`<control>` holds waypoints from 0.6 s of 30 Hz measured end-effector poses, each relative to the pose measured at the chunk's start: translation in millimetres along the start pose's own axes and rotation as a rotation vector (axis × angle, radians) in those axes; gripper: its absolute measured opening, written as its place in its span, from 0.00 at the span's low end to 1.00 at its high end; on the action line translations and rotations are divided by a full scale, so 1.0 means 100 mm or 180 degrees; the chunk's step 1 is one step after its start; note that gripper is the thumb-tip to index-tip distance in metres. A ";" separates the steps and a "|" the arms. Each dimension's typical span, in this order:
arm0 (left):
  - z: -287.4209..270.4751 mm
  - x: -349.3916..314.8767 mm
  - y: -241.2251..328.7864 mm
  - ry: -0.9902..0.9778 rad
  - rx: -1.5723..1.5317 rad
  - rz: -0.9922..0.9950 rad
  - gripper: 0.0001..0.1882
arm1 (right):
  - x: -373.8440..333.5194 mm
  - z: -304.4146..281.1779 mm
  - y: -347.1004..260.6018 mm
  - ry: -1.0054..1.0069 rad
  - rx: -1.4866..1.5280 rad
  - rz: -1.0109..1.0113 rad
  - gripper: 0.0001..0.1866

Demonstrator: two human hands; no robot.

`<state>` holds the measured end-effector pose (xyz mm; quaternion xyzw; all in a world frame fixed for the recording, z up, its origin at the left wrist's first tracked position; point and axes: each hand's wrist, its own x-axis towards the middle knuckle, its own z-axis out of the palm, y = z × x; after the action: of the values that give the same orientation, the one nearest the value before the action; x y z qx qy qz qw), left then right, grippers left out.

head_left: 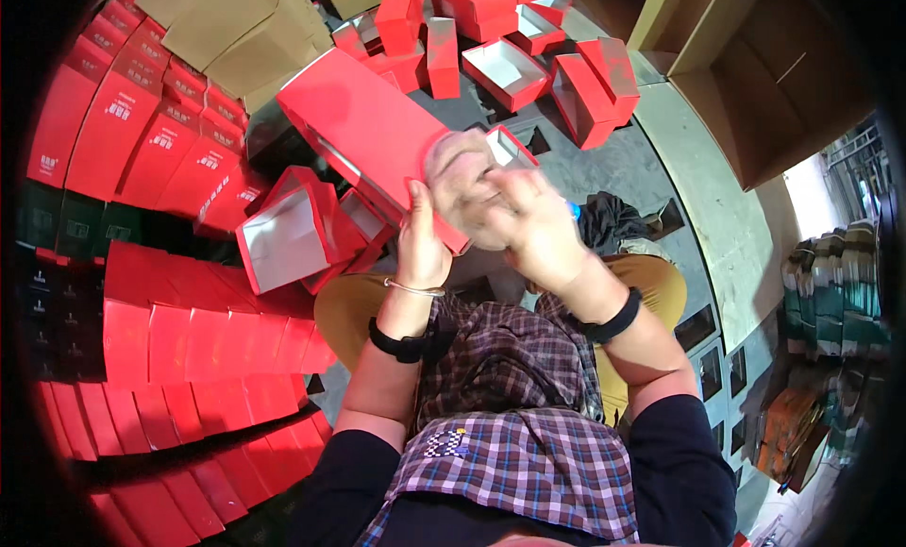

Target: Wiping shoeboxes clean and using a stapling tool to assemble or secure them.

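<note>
In front of me a long red shoebox-like box is tilted, its far end up and to the left. My left hand grips its near end, thumb on the upper face and the fingers hidden beneath. A wadded grey-brown rag, smeared by motion, lies against the box's near right end. My right hand is closed on the rag and is itself partly blurred. Below the held box, an open red box part with a white inside leans among other red pieces near my left knee.
Stacked red boxes fill the left side. Several loose red boxes and lids lie on the grey floor ahead. A large open cardboard carton stands at the far right, with flat brown cardboard at the far left. Bundled sheets are stacked right.
</note>
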<state>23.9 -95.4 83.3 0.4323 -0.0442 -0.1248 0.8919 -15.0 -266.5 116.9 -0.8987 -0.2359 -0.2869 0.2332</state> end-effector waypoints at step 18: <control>-0.74 -0.26 0.10 -0.0640 -0.1190 -0.0367 0.35 | -0.11 -0.23 -0.10 -0.0250 0.2353 0.0130 0.24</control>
<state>14.7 -26.7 45.6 0.2466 -0.0843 -0.2240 0.9391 -37.5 -274.9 129.8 -0.7687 -0.3143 -0.1429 0.5384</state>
